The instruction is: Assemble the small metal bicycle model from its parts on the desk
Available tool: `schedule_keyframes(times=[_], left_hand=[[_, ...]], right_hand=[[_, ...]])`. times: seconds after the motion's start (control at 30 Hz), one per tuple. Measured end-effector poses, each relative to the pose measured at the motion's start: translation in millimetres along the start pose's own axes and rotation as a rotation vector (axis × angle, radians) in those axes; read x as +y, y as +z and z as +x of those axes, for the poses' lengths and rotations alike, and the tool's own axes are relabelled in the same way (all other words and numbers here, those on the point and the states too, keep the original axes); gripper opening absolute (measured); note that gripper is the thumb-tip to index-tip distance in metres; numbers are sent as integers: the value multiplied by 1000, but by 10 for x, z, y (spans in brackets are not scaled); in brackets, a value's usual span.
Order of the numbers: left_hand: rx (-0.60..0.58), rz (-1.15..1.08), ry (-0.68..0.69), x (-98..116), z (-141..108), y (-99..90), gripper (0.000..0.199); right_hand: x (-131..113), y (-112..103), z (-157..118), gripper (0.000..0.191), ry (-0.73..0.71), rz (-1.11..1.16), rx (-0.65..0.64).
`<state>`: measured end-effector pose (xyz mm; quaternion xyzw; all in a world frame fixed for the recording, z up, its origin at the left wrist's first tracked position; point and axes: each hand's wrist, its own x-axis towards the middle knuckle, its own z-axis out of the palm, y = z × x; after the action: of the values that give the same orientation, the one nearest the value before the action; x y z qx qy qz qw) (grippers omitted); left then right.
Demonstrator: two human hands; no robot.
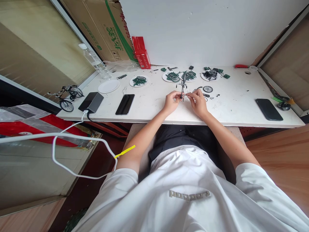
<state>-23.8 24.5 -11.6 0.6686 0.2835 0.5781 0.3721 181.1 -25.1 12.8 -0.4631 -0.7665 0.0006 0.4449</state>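
A small black model bicycle [183, 84] stands upright near the table's front edge, its handlebar on the far side. My left hand [173, 100] has its fingers closed on the near end of the bicycle. Close by on the right, my right hand [198, 101] pinches at the same end, and whatever lies between its fingertips is too small to name. Just beyond my right hand lie a loose spoked wheel [208, 89] and several small black parts. White plates with green parts [173, 76] and one with black parts [210, 75] are farther back.
On the left are a finished-looking model bicycle [66, 97], a black box with cables [91, 102], a phone [125, 104], a bare plate [108, 86] and a bottle [95, 61]. To the right lie another phone [269, 109] and scissors [277, 93]. A red box [141, 53] stands behind.
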Motion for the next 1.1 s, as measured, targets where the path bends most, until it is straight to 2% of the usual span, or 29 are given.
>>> schedule_keyframes(times=[0.5, 0.8, 1.1], left_hand=[[-6, 31, 15, -9, 3, 0, 30], [-9, 51, 23, -32, 10, -11, 31], [-15, 55, 46, -83, 9, -25, 28]], right_hand=[[0, -5, 3, 51, -4, 36, -9], [104, 58, -24, 48, 118, 285, -61], [106, 52, -14, 40, 134, 333, -66]])
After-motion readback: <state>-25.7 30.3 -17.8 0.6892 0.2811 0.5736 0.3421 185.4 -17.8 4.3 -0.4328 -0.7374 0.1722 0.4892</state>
